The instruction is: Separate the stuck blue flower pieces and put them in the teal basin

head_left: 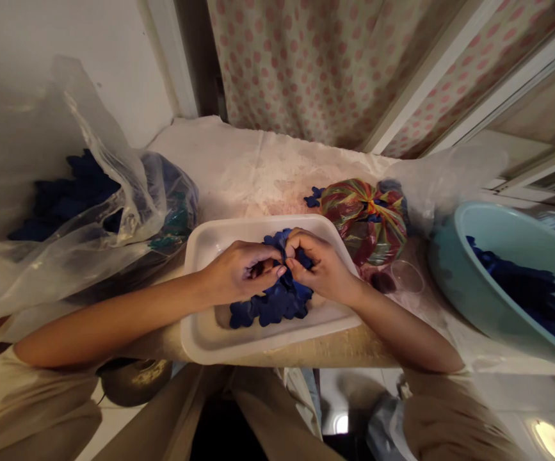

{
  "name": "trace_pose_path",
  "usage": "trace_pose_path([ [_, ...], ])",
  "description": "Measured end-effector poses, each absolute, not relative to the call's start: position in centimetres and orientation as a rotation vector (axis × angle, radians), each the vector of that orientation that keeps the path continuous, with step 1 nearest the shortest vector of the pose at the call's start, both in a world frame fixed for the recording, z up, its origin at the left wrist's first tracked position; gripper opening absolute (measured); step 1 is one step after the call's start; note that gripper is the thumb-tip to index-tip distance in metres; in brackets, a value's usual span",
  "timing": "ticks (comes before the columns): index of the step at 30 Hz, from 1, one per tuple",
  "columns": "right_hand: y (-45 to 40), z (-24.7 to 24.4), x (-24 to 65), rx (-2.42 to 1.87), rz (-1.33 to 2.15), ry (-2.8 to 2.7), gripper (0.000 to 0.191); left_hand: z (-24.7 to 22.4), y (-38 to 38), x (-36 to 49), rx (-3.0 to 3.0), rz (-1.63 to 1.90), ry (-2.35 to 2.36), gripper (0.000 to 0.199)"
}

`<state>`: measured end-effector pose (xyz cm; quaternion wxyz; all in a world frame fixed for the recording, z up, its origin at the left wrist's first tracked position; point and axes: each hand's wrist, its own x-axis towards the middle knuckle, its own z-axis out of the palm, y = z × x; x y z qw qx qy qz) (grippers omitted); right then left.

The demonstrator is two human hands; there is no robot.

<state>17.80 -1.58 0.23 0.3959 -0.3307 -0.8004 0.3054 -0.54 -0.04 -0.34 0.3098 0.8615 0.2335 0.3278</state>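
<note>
Both hands met over the white tray, in front of the person. The left hand had its thumb and fingers pinched together, and the right hand was closed in the same way from the other side, their fingertips nearly touching. Between them they gripped a blue flower, mostly hidden by the fingers, so its full shape could not be told. It was above the tray, over a pile of flat, lobed blue pieces that lay on the tray's floor, toward the near side.

Left of the tray stood a clear bag, its mouth loose and crumpled, with more blue inside. Beyond the tray's far right corner sat a striped bag, gathered at the top, and a small blue scrap lay just beside it. A clear cup was near that bag. Farther right was a pale green tub with dark blue pieces in it. A pale cloth covered the table, and a dotted curtain hung behind
</note>
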Motion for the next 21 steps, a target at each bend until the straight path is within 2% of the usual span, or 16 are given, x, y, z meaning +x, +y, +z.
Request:
trace_pose_path([
  [11,-1.7,0.4,17.9,-0.815,0.894,-2.006,0.013,0.1,0.1,-0.4,2.168,0.852,0.597,0.018],
  [21,-0.5,-0.4,18.6,-1.082,1.021,-1.702,0.009,1.1,-0.2,-1.1,2.001,0.992,0.767,0.028],
])
